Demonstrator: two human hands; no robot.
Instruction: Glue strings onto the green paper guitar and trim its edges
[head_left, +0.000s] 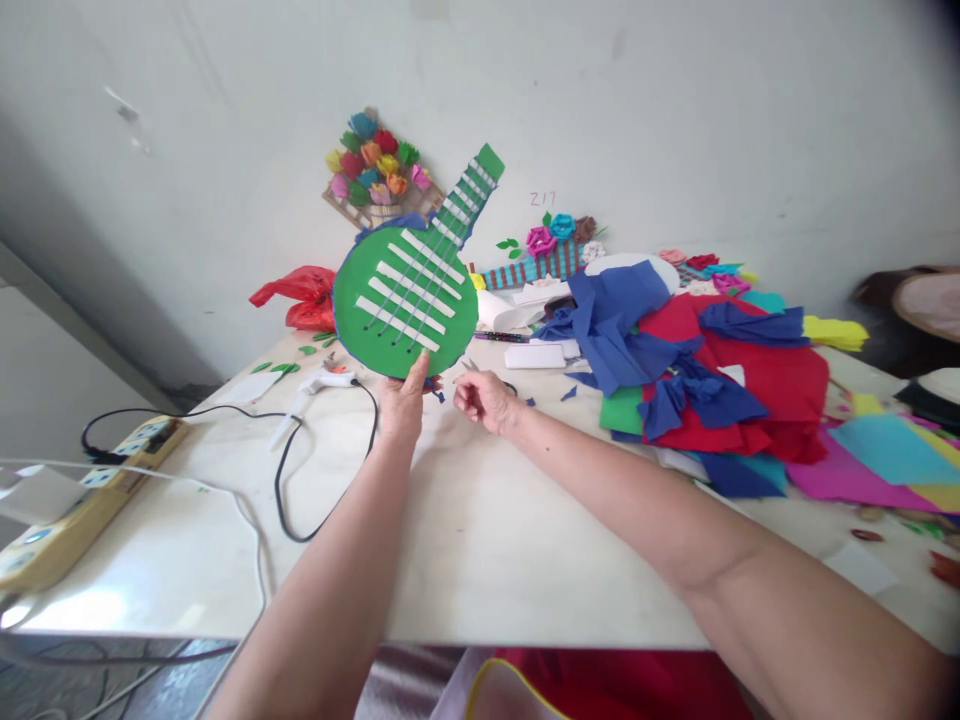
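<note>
A green paper craft lute with a round body, white strips, thin strings and a blue edge is held up over the table, its neck pointing up and to the right. My left hand grips its bottom edge, thumb on the front and the other fingers hidden behind. Small blue scraps hang at that edge, beside the thumb. Just right of the lute's bottom, my right hand is closed with its fingers curled in. What it may hold is too small to tell. It appears apart from the lute.
A glue gun with a black cord lies left of my left hand. Farther left is a power strip. Blue and red crepe paper pile up at right. Paper flowers rest against the wall behind a red plastic bag.
</note>
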